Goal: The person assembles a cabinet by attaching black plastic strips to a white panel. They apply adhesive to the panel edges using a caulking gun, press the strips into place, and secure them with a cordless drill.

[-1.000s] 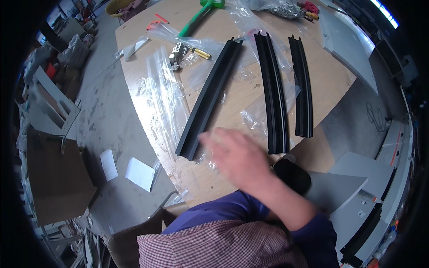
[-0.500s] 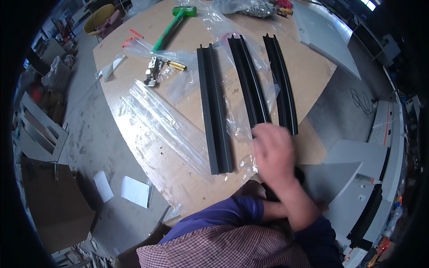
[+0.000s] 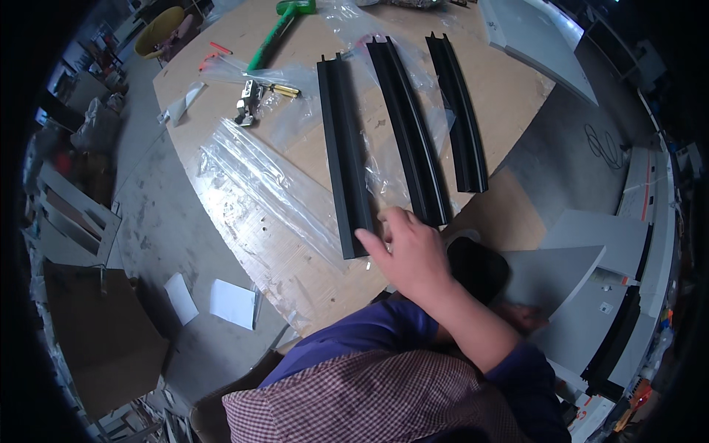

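Apparently positioning the leftmost black, channel-shaped, plastic-looking strip (image 3: 346,159) mid-frame on the pale wooden surface (image 3: 502,92), hovering the right hand (image 3: 415,257) with wide-spread grip at its lower end, leaving the left hand (image 3: 526,317) at lower right with grip impossible to tell, presumably needing a closed hold on both edges.

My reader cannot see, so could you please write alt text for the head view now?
A person's right hand, thumb and fingers apart, is at the near end of the leftmost of three black strips on a wooden table. The left hand, farther right, is beside a grey panel. Clear plastic film and a green mallet lie to the left.
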A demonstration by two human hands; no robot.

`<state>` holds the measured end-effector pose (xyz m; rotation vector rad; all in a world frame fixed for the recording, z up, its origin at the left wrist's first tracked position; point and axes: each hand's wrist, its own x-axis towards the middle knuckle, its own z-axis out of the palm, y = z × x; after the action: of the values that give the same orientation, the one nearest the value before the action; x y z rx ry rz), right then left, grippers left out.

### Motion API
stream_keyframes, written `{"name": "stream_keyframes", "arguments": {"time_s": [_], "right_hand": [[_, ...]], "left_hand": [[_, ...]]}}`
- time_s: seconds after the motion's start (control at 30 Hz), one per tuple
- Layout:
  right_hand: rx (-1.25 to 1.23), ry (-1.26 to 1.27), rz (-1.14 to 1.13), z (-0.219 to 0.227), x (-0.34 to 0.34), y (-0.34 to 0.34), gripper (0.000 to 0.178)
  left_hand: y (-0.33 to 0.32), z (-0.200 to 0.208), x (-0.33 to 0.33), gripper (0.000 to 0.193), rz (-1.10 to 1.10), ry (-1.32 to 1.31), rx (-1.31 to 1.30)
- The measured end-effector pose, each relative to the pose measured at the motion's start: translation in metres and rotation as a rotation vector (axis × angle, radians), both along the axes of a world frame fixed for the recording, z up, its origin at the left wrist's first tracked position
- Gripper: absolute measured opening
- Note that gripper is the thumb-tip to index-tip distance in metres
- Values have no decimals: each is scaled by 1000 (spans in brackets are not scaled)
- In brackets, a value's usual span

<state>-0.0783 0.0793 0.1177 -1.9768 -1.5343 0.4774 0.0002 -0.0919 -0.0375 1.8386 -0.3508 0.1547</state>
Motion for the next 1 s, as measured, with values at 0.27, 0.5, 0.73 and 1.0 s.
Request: {"name": "stream_keyframes", "arguments": {"time_s": [0.27,0.5,0.73,1.0], "right_hand": [[50,205,-78,3,8,29,20],[325,460,-117,26,47,-72,47],[423,489,-882,41,91,-281,32],[305,323,-1420,-35,105,-373,16]], "left_hand": [[11,6,-1,75,16,-32,92],[15,14,2,76,36,-62,191],[17,20,6,78,17,-65,316],[3,28,14,83,-8,-44,337]]}}
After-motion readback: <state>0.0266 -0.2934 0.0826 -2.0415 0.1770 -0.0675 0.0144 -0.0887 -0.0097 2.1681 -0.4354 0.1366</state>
